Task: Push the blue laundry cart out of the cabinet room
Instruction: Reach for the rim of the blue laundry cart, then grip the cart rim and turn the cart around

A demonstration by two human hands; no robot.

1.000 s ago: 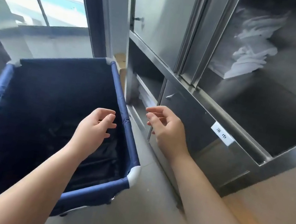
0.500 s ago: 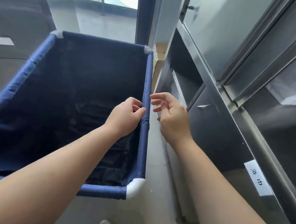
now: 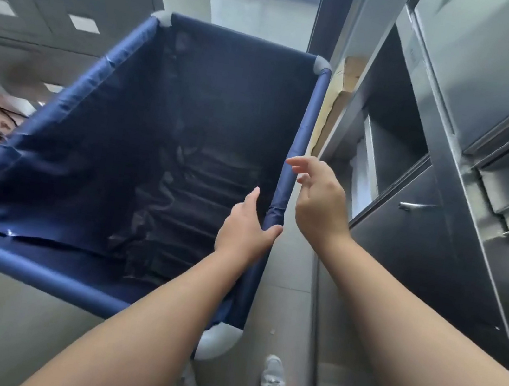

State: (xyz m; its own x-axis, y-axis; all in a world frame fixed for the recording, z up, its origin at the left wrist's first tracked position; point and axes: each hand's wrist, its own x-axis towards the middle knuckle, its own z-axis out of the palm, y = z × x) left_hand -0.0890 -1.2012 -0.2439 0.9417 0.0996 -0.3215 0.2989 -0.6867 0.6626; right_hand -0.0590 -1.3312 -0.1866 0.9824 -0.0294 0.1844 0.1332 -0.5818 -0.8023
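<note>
Steel cabinets (image 3: pixel 478 201) line the right of a narrow grey-tiled floor (image 3: pixel 288 265), with a window beyond. Since half a second ago the blue fabric laundry cart (image 3: pixel 140 148) has swung left; the left hand (image 3: pixel 246 228) now clasps its right rail, while the right hand (image 3: pixel 318 199) hovers open beside it, touching nothing
</note>
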